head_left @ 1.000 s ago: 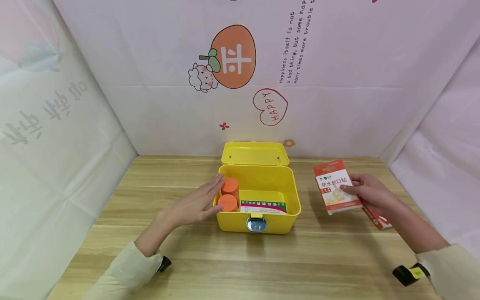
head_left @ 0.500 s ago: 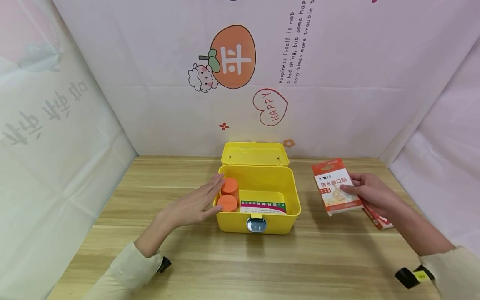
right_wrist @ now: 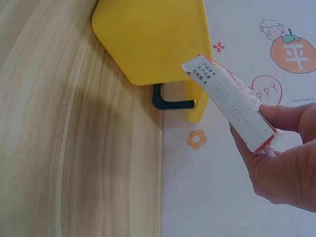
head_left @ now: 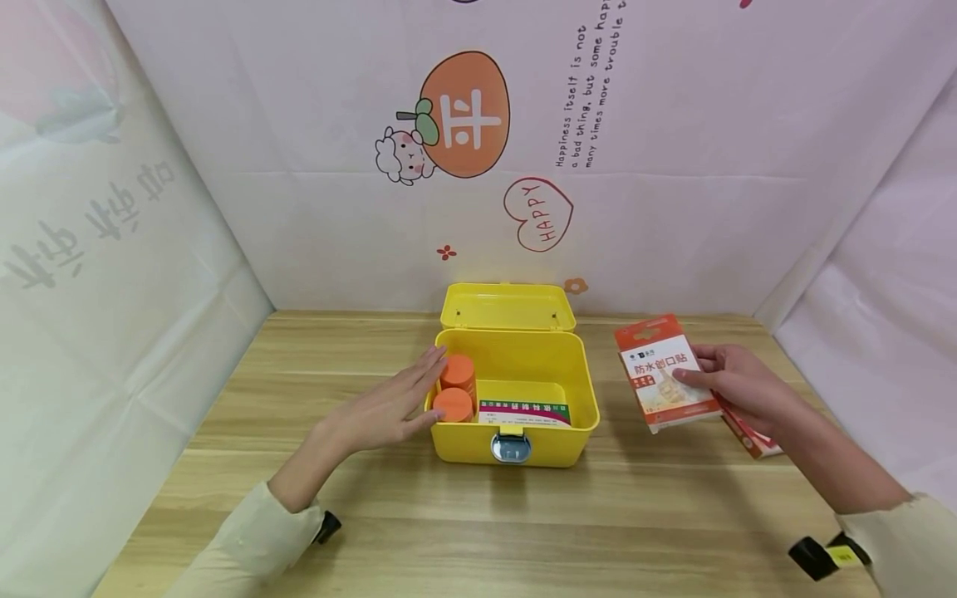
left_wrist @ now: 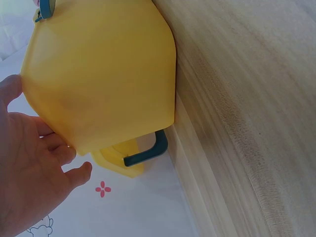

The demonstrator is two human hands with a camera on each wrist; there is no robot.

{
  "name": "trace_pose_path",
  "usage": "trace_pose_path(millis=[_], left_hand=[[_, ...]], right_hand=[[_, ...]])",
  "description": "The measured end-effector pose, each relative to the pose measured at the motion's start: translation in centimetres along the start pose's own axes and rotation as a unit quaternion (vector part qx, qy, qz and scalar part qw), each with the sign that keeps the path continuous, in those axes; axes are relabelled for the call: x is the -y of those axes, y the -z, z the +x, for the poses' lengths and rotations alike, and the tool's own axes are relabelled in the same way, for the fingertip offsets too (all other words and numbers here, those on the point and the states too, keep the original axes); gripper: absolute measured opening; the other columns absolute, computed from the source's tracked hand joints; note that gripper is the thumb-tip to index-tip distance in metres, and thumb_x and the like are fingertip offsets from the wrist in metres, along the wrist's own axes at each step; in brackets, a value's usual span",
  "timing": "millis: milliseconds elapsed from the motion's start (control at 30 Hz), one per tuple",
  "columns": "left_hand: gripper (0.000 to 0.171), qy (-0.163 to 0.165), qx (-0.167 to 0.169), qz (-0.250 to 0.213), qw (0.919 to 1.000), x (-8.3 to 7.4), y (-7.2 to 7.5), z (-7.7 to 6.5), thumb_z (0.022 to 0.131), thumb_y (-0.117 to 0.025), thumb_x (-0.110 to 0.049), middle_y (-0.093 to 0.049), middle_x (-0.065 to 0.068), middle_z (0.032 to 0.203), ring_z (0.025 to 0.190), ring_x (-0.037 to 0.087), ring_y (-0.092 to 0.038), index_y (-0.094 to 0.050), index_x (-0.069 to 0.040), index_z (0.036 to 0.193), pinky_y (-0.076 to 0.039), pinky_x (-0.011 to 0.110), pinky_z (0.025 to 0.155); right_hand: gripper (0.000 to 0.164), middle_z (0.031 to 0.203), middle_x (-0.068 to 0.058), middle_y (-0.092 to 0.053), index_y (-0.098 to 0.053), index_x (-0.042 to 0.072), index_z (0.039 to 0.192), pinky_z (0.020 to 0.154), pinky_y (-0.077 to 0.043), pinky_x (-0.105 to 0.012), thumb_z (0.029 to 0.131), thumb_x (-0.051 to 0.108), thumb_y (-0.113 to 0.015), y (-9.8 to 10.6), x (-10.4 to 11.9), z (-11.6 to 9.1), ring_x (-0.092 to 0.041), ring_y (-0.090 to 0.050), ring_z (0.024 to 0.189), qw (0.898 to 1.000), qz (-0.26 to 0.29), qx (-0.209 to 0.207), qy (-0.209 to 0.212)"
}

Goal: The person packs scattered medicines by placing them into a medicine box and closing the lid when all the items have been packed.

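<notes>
A yellow medicine box stands on the table with its lid tipped back. Inside, two orange-capped bottles fill the left side, and a white, green and magenta carton lies along the front wall. My left hand touches the left rim, fingers extended along it; the left wrist view has its fingertips at the edge. Right of the medicine box, my right hand holds a red-and-white box of adhesive bandages, thumb on its front. In the right wrist view the bandage box shows its narrow printed side.
Another red-and-white box lies on the wooden table beneath my right forearm, partly hidden. A dark handle sticks out behind the medicine box. A printed white cloth hangs behind the table, with more cloth at both sides.
The bandage box in my right hand has shifted slightly left, toward the medicine box. My left hand stays at the rim.
</notes>
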State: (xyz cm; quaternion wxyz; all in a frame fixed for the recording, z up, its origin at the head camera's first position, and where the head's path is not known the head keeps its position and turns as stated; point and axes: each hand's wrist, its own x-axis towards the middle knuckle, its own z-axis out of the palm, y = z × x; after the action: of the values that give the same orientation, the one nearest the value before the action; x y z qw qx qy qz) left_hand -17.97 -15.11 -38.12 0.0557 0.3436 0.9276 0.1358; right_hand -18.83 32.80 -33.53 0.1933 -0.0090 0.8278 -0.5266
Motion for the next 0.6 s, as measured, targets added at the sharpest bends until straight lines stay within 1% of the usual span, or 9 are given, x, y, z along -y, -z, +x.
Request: trace_pose_path(millis=[200, 367, 600], left_hand=[[0.080, 0.000, -0.001, 0.003, 1.0000, 0.1, -0.1, 0.0, 0.103, -0.035, -0.059, 0.002, 0.004, 0.170, 0.157, 0.021, -0.006, -0.007, -0.010, 0.161, -0.022, 0.044, 0.126], [0.080, -0.007, -0.005, 0.001, 1.0000, 0.0, 0.0, 0.0, 0.103, -0.035, -0.058, 0.001, 0.005, 0.170, 0.157, 0.023, -0.007, -0.008, -0.010, 0.161, -0.023, 0.045, 0.125], [0.080, -0.005, -0.001, 0.000, 1.0000, -0.1, 0.1, -0.1, 0.103, -0.036, -0.057, 0.002, 0.006, 0.170, 0.157, 0.023, -0.006, -0.008, -0.009, 0.161, -0.022, 0.045, 0.126]], right_hand=[[0.076, 0.102, 0.009, -0.066, -0.013, -0.016, 0.153, 0.074, -0.062, -0.028, 0.103, 0.023, -0.056, -0.5, 0.7, -0.4, -0.006, -0.070, 0.085, 1.000, -0.010, 0.003, 0.008], [0.075, 0.102, 0.010, -0.067, -0.014, -0.015, 0.153, 0.074, -0.061, -0.027, 0.103, 0.022, -0.056, -0.7, 1.0, -0.5, -0.006, -0.070, 0.085, 1.000, -0.017, 0.009, 0.009], [0.074, 0.105, 0.005, -0.067, -0.017, -0.014, 0.153, 0.073, -0.061, -0.027, 0.103, 0.023, -0.056, -1.1, 1.5, -0.7, -0.005, -0.070, 0.085, 0.999, -0.034, 0.012, 0.023]])
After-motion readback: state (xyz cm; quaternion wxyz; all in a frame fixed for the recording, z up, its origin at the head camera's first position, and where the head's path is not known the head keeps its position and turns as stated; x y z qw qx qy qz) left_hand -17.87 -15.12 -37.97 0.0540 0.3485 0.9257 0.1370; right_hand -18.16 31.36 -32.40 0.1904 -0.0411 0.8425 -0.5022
